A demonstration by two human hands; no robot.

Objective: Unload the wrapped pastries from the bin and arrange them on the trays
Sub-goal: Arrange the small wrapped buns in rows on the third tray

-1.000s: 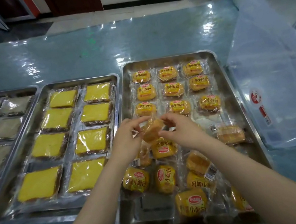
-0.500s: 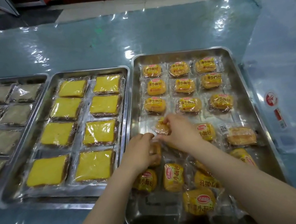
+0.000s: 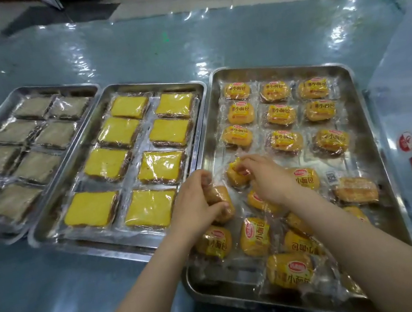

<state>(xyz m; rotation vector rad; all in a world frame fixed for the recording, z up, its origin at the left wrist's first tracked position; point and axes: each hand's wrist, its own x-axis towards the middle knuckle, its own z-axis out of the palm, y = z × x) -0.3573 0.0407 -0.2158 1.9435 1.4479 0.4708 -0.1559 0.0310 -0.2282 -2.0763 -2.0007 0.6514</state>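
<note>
The right hand (image 3: 271,183) pinches a wrapped bun (image 3: 236,176) at its top edge, its grip clamped on the wrapper, and holds it at the left of the right tray (image 3: 357,94), just below the three neat rows. The left hand (image 3: 199,205) curls round a second bun (image 3: 223,201), lying just nearer, its grip closed on it too.

By my reading, the fourth row is being started. Nine buns already sit in a tidy three-by-three block at the far end. Nearer the person, about ten more lie jumbled, some turned sideways or face down, and these are left to straighten.

The middle tray (image 3: 108,90) looks finished: eight yellow cakes (image 3: 170,131) in two columns. The left tray (image 3: 27,91) of brown slices (image 3: 36,166) looks full as well. The clear bin (image 3: 411,96) stands at the right on the tabletop (image 3: 182,46); I cannot tell whether any pastries remain in it.
</note>
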